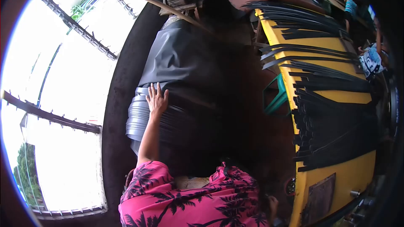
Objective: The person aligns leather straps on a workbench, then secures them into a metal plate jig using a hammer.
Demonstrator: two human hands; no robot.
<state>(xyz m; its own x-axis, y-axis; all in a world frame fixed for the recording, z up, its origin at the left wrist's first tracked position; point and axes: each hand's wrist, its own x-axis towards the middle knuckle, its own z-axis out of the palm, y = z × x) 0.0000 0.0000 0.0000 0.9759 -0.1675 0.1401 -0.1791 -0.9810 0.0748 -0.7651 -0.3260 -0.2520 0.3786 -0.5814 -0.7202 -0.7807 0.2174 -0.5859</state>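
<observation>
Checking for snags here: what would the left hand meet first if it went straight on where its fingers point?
Most likely the wrinkled grey sheet just ahead of the left hand; the hand may already touch its near edge, as depth is unclear.

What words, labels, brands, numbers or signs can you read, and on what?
No text is readable.
Dark curved object at the right edge: pale lettering, too small and blurred to read.
Grey strips by the left hand: no lettering visible.
Pink shirt: palm print, no lettering visible.
</observation>
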